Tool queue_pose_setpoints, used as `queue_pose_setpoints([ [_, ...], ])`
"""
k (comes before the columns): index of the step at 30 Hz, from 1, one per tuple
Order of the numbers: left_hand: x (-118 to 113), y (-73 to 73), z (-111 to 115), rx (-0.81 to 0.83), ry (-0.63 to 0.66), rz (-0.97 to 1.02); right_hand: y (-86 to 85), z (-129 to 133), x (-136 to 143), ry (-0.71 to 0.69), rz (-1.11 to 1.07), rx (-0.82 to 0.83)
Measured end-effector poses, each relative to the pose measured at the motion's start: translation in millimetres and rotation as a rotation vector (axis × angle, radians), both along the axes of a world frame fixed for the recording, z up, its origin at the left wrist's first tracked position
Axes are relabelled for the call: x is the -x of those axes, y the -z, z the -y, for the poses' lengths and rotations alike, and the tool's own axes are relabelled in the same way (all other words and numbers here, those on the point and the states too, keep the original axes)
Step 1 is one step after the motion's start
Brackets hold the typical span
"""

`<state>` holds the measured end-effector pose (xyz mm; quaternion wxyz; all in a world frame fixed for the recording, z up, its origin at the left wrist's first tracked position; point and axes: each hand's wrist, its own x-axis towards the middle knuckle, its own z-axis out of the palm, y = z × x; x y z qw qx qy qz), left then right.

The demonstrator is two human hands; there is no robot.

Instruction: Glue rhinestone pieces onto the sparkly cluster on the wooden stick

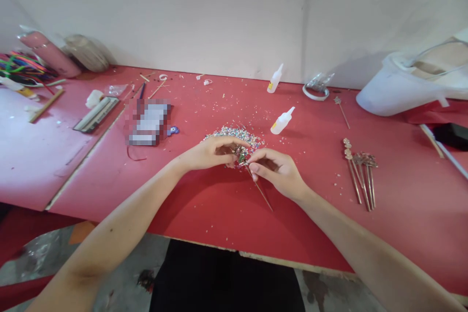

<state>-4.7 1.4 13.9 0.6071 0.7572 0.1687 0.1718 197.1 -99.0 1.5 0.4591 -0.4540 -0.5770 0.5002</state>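
Note:
A pile of small multicoloured sparkling stones (237, 132) lies on the red table in front of me. Just over its near edge, my left hand (217, 152) curls its thumb and fingers around the ornamented head of a hairpin. The thin gold stick of this hairpin (263, 196) slants down towards me, below my hands. My right hand (278, 171) is closed in a pinch where the stick meets the head. Whether a loose stone sits between its fingertips is too small to tell. The ornament is partly hidden by my fingers.
Two white glue bottles (281, 122) stand behind the stones. Finished-looking gold hairpins (360, 175) lie at right, near a white bucket (383, 85). A roll of clear tape-like ring (316, 92) is at the back. Leftwards are a blurred phone-like object (149, 124) and a pink bottle (49, 53).

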Motion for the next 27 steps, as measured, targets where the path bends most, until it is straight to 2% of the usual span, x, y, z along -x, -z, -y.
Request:
queue_pose_setpoints([
  [5,-3.0,0.6,1.2,0.004,-0.052,0.011,2.0,-0.7,0.6,-0.099,-0.169,0.076],
  [9,-5.7,3.3,1.3,0.016,-0.105,-0.002,2.9,-1.5,0.7,-0.123,-0.179,0.111],
  [12,-7.3,5.3,1.7,0.074,-0.122,0.001,3.7,-1.8,0.5,-0.11,-0.158,0.117],
  [18,-7.8,7.0,3.3,0.319,-0.157,0.021,4.4,-2.8,0.3,-0.115,-0.167,0.109],
  [23,-8.2,6.0,4.8,0.374,-0.135,0.024,4.1,-2.3,0.6,-0.088,-0.182,0.084],
  [27,-8.0,5.5,6.0,0.426,-0.11,0.026,7.2,-3.8,-0.9,0.016,-0.197,0.013],
])
